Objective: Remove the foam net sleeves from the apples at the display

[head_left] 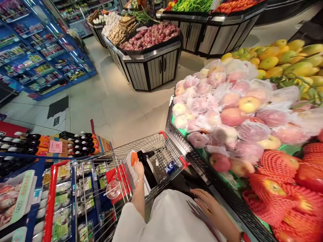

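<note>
My left hand [139, 170] reaches into the shopping cart [118, 148], its fingers closed on a small flat orange item [134, 158] whose kind I cannot make out. Just under that hand is a white box-like thing [129, 168], with a black bag-like item [145, 169] beside it. A blue packet [171, 167] lies at the cart's far right end. My right hand [205, 201] holds nothing; its fingers are stretched out beside my white clothing, near the black edge of the fruit stand [214, 191].
Wrapped apples [242, 124] pile on the stand at right, with red-netted fruit [282, 191] nearer and mangoes [280, 57] behind. A clear lidded cup [113, 189] sits by the cart's red panel. Bottles [84, 144] stand left; an onion stand [151, 37] is ahead.
</note>
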Action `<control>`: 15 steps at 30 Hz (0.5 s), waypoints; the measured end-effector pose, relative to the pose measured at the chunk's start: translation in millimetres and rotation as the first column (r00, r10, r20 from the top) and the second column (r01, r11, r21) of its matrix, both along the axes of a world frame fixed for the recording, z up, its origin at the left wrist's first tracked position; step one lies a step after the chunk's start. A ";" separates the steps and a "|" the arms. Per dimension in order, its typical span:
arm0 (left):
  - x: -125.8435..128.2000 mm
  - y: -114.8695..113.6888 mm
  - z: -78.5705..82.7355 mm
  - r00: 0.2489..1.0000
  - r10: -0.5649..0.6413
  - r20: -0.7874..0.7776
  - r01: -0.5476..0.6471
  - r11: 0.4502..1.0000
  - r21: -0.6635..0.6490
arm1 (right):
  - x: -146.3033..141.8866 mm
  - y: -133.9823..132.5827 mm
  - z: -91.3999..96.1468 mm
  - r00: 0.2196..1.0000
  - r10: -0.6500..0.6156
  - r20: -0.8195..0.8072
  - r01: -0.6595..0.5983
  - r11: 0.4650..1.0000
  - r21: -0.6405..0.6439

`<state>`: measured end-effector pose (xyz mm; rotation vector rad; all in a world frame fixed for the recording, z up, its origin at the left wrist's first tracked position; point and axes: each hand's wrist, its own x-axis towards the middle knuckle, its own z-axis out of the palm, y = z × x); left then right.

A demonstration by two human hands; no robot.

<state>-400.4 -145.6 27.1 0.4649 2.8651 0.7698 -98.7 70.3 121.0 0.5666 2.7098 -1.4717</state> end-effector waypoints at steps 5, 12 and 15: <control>75.7 86.2 1.6 0.964 -0.260 -0.058 0.267 0.949 0.167 | 28.5 20.5 10.0 0.987 -0.133 -0.086 0.135 0.991 0.009; 164.6 191.1 65.8 0.748 -0.618 -0.242 0.655 0.630 0.417 | 103.1 46.8 53.5 0.719 -0.471 -0.512 0.597 0.795 0.107; 187.6 226.1 102.7 0.495 -0.820 -0.288 0.835 0.357 0.419 | 143.5 57.7 69.2 0.568 -0.565 -0.598 0.742 0.667 0.075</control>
